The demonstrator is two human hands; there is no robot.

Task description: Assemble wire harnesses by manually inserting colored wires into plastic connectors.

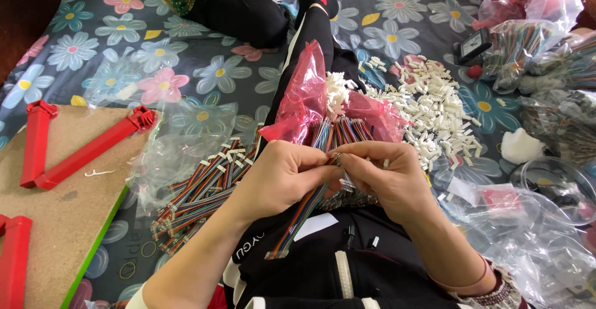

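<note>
My left hand (279, 179) and right hand (388, 175) pinch one ribbon cable (304, 213) over my lap, a finished pile (198, 191) lying left, many white connectors (434, 116) unused on the bed (205, 67).

ribbon cable (297, 219) top hidden by hands (338, 179)

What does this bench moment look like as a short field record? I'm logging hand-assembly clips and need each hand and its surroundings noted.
left hand: fingers pinch the upper end of a multicoloured ribbon cable
right hand: fingers meet the same cable end from the other side
cable: hangs down over the lap, lower end free
pink bag: open behind the hands, holding more cables and white pieces
white connectors: loose heap on the flowered sheet, to the right
cable pile: on clear plastic, to the left
red clamps: on the brown board, far left
</note>
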